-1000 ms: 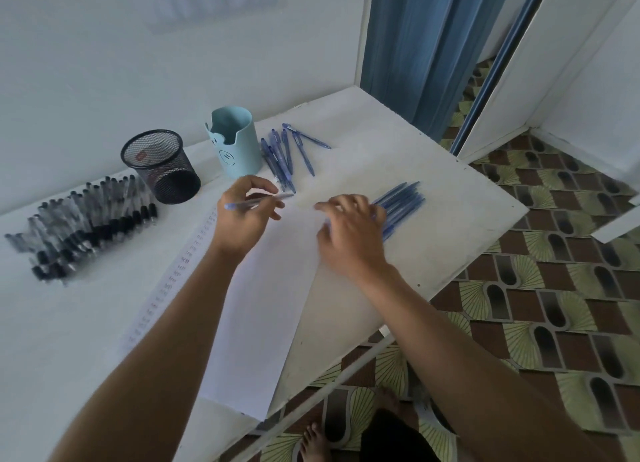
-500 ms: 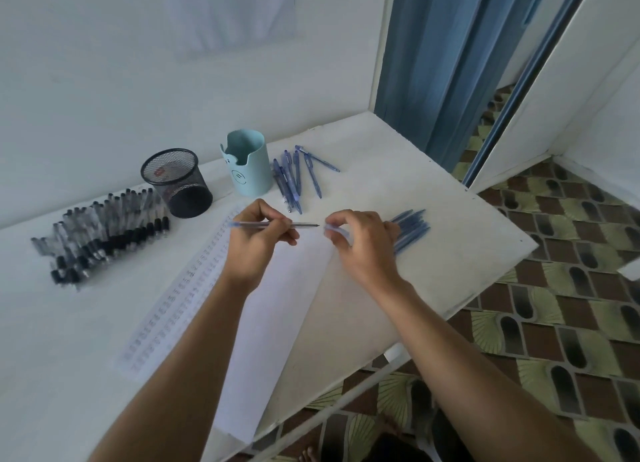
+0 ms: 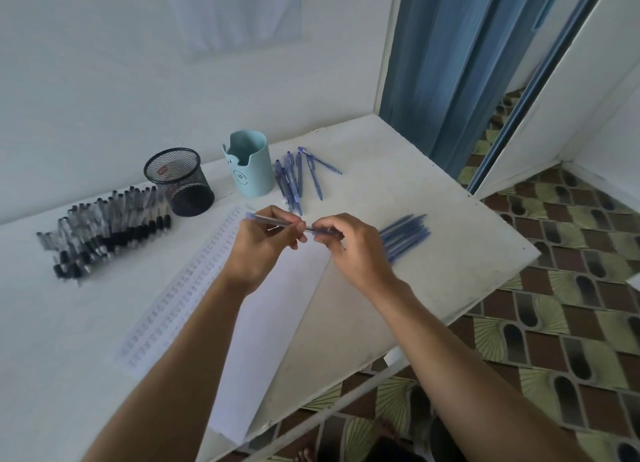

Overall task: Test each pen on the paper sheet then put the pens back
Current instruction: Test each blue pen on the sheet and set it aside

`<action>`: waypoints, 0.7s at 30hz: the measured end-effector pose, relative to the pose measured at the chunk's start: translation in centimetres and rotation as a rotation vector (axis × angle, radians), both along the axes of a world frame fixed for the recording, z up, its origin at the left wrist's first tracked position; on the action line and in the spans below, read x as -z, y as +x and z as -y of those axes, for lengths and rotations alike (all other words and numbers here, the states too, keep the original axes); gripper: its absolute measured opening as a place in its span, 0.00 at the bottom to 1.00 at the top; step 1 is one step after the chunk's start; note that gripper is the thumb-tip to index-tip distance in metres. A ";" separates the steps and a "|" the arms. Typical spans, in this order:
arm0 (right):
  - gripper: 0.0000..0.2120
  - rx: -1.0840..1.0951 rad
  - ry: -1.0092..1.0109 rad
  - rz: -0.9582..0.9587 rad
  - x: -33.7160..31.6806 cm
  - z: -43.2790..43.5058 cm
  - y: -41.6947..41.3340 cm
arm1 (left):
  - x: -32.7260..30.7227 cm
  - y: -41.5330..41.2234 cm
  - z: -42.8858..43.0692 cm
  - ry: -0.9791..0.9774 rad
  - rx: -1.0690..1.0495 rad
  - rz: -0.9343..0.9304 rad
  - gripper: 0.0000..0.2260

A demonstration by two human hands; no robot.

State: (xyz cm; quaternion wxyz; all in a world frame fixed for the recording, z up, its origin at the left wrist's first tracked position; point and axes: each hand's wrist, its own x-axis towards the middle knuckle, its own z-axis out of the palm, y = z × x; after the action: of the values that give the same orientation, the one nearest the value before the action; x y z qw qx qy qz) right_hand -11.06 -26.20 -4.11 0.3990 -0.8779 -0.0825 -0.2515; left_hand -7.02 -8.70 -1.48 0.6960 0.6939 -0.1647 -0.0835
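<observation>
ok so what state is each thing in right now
pen, held above the paper by left hand and right hand
blue cup, upright, looks empty
mesh cup, upright, looks empty
black pens, lying in a heap
loose blue pens, lying in two bunches
paper sheet, lying flat

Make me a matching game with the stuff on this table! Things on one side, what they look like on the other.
Things:
1 mesh cup
2 black pens
3 paper
4 smooth cup

Looks:
A heaped, far left
B white, lying flat
C light blue, upright
D black, upright

Pairs: 1-D, 2-A, 3-B, 4-C
</observation>
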 end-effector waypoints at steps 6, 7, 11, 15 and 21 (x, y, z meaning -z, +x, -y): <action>0.08 0.077 0.116 0.012 1.1 -1.2 -0.3 | 0.6 0.0 0.1 0.010 -0.012 -0.048 0.05; 0.08 0.072 0.117 0.008 1.1 -1.3 -0.3 | 0.7 0.1 0.0 0.024 -0.012 -0.051 0.05; 0.08 0.068 0.085 -0.059 0.9 -1.7 0.1 | 1.0 0.3 -0.3 0.063 -0.130 -0.136 0.23; 0.07 0.079 0.026 -0.159 0.6 -1.6 1.2 | 1.5 1.2 -1.5 0.323 -0.422 0.136 0.43; 0.08 0.090 -0.047 -0.209 0.1 -0.8 1.6 | 1.7 2.9 -3.0 0.958 -0.205 0.773 0.06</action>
State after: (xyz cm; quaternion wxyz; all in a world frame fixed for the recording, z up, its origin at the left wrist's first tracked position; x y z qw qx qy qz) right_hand -9.43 -25.42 -4.23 0.3729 -0.9113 -0.0069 -0.1741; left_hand -4.17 -5.72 -3.14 0.2023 0.9213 -0.2814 0.1762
